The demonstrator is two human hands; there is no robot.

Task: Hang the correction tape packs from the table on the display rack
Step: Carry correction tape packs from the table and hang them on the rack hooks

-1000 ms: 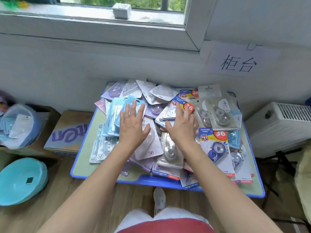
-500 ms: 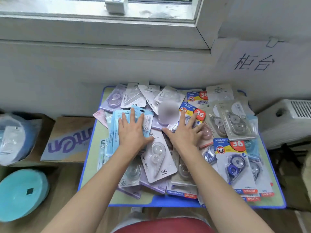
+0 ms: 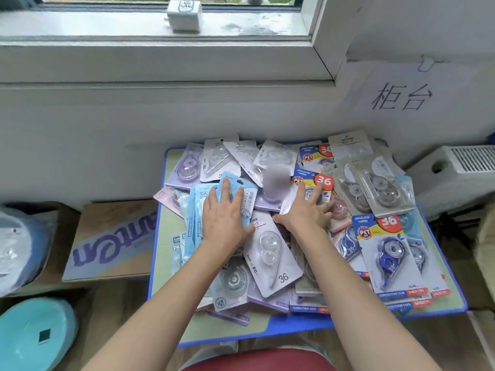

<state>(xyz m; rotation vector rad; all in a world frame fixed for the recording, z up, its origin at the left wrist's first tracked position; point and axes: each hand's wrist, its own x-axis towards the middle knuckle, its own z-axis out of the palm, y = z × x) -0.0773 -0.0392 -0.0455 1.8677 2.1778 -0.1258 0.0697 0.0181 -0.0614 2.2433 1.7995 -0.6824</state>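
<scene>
A red garment (image 3: 257, 361) shows at the waist; the left hand (image 3: 226, 220) and right hand (image 3: 305, 212) are bare.

**A Makeshift Stationery Shop Corner in a Plain Room**

A staged sales spot is suggested. A handwritten paper sign (image 3: 401, 95) reading "柜台" (counter) is fixed to the white wall (image 3: 80, 129). The small blue-rimmed counter (image 3: 164, 245) below is heaped with carded correction tape packs (image 3: 270, 253), many marked "36". A cardboard box (image 3: 112, 236) is set alongside; a radiator (image 3: 455, 178) and window sill (image 3: 107, 25) are seen.
</scene>
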